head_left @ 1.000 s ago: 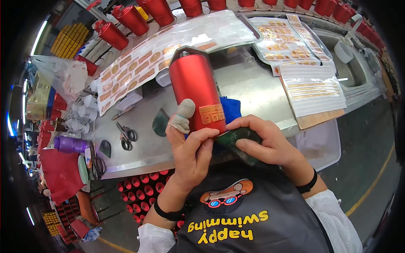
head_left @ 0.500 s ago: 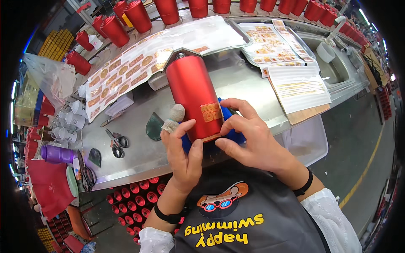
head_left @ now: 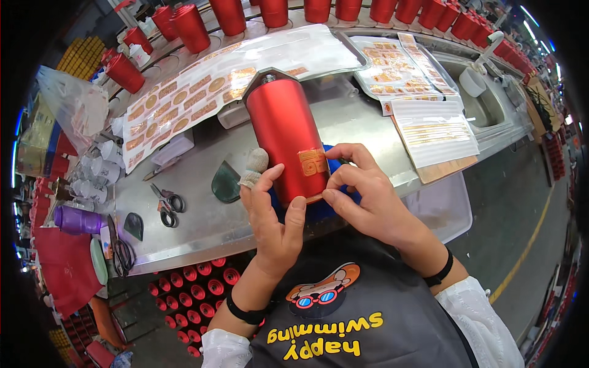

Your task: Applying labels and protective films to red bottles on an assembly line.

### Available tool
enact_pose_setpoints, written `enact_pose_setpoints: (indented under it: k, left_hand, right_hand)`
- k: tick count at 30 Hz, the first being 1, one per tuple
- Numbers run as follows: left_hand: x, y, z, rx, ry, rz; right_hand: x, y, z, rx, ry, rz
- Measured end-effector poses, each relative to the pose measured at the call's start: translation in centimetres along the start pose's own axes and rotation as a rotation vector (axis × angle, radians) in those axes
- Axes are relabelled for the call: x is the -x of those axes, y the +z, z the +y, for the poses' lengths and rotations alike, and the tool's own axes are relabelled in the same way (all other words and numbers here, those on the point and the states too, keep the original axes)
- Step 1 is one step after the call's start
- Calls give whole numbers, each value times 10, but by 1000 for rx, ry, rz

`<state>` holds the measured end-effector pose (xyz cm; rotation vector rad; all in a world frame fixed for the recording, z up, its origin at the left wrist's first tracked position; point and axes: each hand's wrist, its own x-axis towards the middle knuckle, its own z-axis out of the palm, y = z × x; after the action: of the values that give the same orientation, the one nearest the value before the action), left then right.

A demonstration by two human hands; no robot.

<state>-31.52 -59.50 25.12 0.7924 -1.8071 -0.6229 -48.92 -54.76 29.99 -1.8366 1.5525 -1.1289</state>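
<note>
While the red cylinder (head_left: 285, 129) lies over the steel table (head_left: 368, 132) in front of you, its far end slanted slightly to your left, your two hands flank the end nearest you. Your left hand (head_left: 272, 227) is at the left side, the thumb spread from the other fingers; one finger, tipped with a pale knitted cover (head_left: 256, 161), rests along the cylinder's side, and the thumb points up by the lower rim. Your right hand (head_left: 368, 199) is at the lower right, its index finger bent and its thumb close to another fingertip beside the rim; you cannot tell from this view whether they pinch anything. Between your hands, near the lower end, sits a gold square emblem (head_left: 311, 162), and an orange strip (head_left: 313, 198) edges the rim. Blue cloth (head_left: 322, 210) shows beneath, and a dark angular support (head_left: 297, 72) shows around the far end. To your left lie a dark green flat piece (head_left: 226, 183), scissors (head_left: 167, 205) and a smaller dark piece (head_left: 134, 226). Beyond the cylinder spreads a sheet of gold stickers (head_left: 175, 113); to your right, a white sheet with gold strips (head_left: 434, 132) lies on a brown board (head_left: 451, 169).
</note>
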Motion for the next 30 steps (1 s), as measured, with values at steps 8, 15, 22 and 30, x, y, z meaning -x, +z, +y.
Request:
enact_pose_setpoints:
  k: [8, 15, 22, 30]
  left_hand:
    - [-1, -1, 1, 21, -11, -31]
    - [-7, 3, 8, -14, -51, -32]
    - [-7, 9, 15, -159, -76, -65]
    - [-8, 10, 21, -216, -48, -91]
  right_hand:
    - [4, -8, 12, -57, 22, 1]
    - [12, -24, 16, -756, 263, 136]
    - [12, -25, 30, -527, 108, -145]
    - [15, -23, 32, -614, 83, -228]
